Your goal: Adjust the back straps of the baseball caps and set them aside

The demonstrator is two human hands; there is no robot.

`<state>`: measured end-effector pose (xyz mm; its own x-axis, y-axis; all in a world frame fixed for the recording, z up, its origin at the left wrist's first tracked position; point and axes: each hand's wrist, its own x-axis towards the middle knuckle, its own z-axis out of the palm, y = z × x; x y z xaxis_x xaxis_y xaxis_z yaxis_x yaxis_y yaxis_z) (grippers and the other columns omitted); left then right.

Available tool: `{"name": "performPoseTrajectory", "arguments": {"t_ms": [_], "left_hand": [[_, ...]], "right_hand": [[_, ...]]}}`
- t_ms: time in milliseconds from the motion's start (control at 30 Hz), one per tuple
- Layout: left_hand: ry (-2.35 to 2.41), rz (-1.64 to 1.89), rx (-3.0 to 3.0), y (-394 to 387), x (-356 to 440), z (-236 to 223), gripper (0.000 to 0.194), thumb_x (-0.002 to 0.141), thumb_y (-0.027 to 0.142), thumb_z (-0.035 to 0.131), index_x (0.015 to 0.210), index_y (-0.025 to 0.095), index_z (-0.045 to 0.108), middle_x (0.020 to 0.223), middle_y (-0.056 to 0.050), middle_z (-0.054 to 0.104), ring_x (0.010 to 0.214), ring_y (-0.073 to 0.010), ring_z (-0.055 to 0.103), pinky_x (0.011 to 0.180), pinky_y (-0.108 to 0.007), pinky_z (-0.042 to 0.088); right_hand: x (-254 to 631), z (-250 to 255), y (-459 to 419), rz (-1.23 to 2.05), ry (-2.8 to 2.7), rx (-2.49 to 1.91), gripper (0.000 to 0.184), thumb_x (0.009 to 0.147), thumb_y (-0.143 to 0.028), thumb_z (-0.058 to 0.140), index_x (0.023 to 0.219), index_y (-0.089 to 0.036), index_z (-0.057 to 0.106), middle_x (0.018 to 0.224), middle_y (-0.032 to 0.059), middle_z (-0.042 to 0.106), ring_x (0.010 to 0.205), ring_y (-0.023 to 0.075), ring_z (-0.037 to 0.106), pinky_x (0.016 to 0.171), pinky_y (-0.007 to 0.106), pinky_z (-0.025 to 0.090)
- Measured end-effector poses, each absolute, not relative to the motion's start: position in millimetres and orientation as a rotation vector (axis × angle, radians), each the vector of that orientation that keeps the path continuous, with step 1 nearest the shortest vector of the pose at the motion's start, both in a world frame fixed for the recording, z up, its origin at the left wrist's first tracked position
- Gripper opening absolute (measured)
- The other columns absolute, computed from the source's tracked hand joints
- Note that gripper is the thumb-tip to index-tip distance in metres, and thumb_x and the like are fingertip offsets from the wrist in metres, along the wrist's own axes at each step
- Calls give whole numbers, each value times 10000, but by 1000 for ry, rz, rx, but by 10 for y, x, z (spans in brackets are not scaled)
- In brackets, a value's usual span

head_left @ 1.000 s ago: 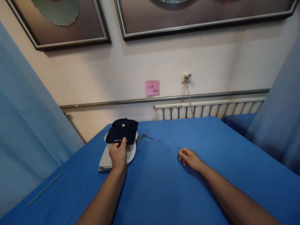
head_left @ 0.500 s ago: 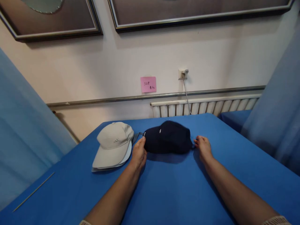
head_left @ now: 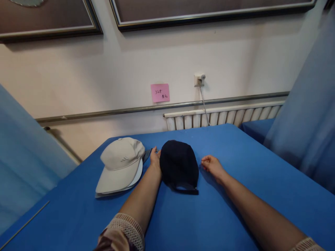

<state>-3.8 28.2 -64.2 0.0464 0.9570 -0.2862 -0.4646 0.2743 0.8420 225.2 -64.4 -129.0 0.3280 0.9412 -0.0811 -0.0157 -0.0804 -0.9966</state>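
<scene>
Baseball cap in navy [head_left: 179, 162] just right of the left hand [head_left: 156, 159], crown up on the blue tablecloth [head_left: 178, 223], back opening and adjustment strap [head_left: 193, 191] toward the near side. Left grip at the cap's left edge, digits partly hidden behind it; impossible to tell how far closed or whether holding the fabric. Right hand [head_left: 212, 167] just beside the cap's opposite edge, apart from it, fingers loosely curled, nothing visible in them; impossible to tell whether fingertips meet. Left of the left grip, beige baseball cap [head_left: 120, 155] stacked over paler brims [head_left: 139, 173]; farther left and nearer, thin stick [head_left: 24, 225].
</scene>
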Motion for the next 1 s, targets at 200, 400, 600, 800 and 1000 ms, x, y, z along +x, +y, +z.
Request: {"name": "performPoseTrajectory", "arguments": {"t_ms": [200, 400, 600, 800, 1000], "left_hand": [[929, 959, 616, -160, -79, -848, 262, 838, 402, 573, 796, 158, 658, 693, -73, 679, 666, -224, 668, 609, -330, 542], [944, 1003, 701, -434, -318, -971, 275, 721, 122, 713, 979, 151, 625, 819, -68, 694, 723, -163, 672, 702, -269, 545], [989, 1299, 807, -106, -135, -980, 445, 721, 79, 699, 1137, 162, 562, 839, -48, 689, 729, -136, 663, 720, -252, 537], [1103, 1471, 832, 252, -25, -967, 347, 700, 50, 698, 1008, 180, 605, 1062, -73, 652, 926, -151, 641, 811, -255, 510], [1045, 1394, 1338, -362, -150, -821, 267, 705, 72, 671, 913, 233, 710, 1043, -53, 669, 1101, -220, 564, 992, -306, 418]], "right_hand": [[2332, -1418, -527, 905, -854, -1489, 90, 691, -200, 589, 748, -208, 520, 582, -22, 546, 494, 134, 529, 448, 235, 373], [2315, -1537, -528, 744, -1081, -1542, 262, 616, -276, 739, 820, -203, 592, 739, 12, 618, 665, 154, 563, 612, 265, 427], [2332, -1473, -556, 642, -1101, -1509, 161, 666, -257, 666, 784, -223, 562, 615, -33, 549, 553, 133, 496, 560, 256, 395], [2435, -1288, -609, 489, -1123, -1519, 145, 736, -357, 603, 720, -228, 538, 598, -26, 553, 546, 142, 499, 559, 263, 391], [2332, -955, -888, 578, -1215, -1295, 169, 812, -371, 551, 741, -218, 534, 574, -31, 543, 493, 119, 481, 502, 241, 378]]}}
